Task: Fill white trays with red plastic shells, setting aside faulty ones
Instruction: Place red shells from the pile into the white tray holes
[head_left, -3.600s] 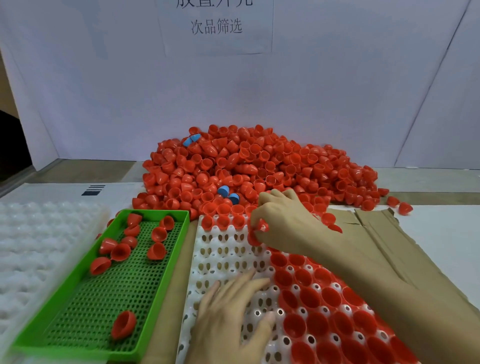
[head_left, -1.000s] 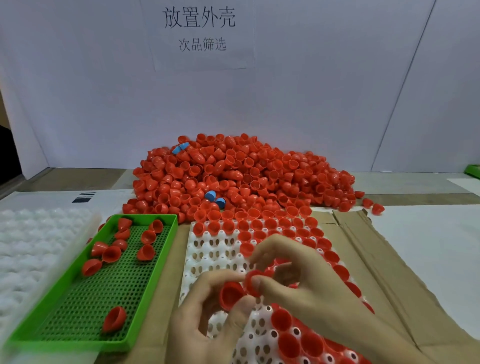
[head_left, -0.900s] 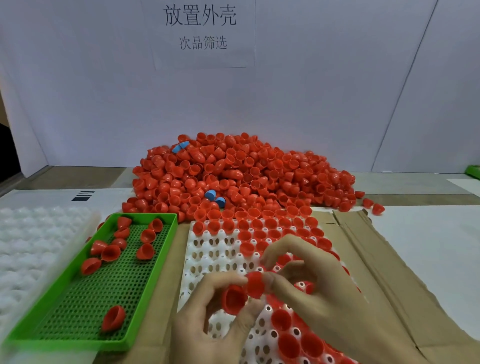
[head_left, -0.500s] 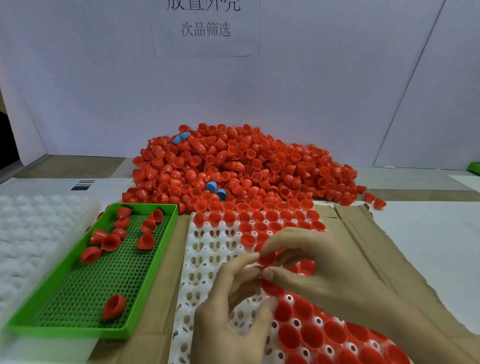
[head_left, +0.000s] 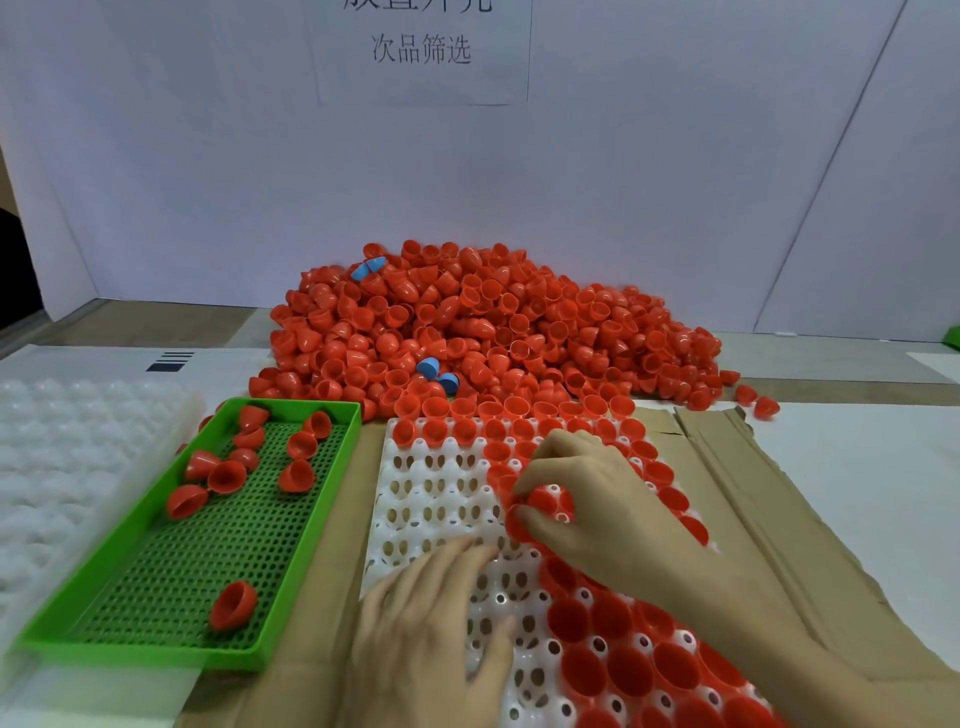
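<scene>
Right hand (head_left: 587, 499) curled, pinching a red shell (head_left: 540, 505) between thumb and forefinger, low over the middle of the white tray (head_left: 431, 488). Hard to tell its facing behind the fingers. Left hand (head_left: 436, 623) flat on the tray's near left part, fingers spread, holding nothing. Seated shells (head_left: 618, 670) upright along the far rows and right side, mouths up, long axes vertical. Rejects (head_left: 228, 475) tipped various ways in the green tray (head_left: 182, 571) just left. Loose pile (head_left: 493, 332) on the bench beyond.

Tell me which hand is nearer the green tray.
Left. The left hand lies flat on the white tray, just right of the green tray; the right hand pinches red shells farther right.
</scene>
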